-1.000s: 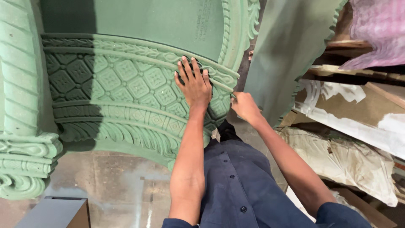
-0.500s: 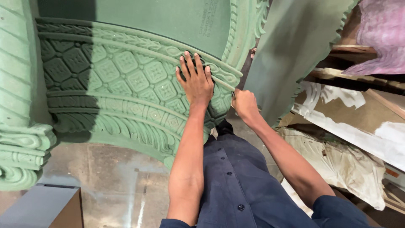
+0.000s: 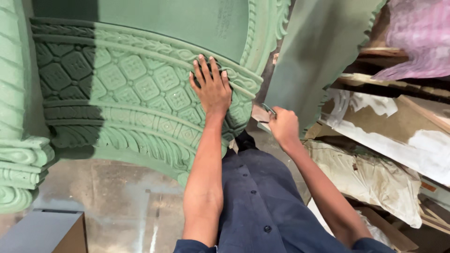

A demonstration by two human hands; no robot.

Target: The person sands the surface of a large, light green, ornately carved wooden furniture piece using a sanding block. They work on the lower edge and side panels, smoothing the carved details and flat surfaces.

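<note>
Left hand spread flat on green moulding, fingers at upper ridge. Right hand closed around small scraper, blade at moulding's edge beside left hand. Moulding likely stiff, heavy, relief chip-prone; brace on plain bands.

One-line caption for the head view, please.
Left hand pressed flat on a green ornamental moulding while the right hand holds a small tool at its edge.
</note>
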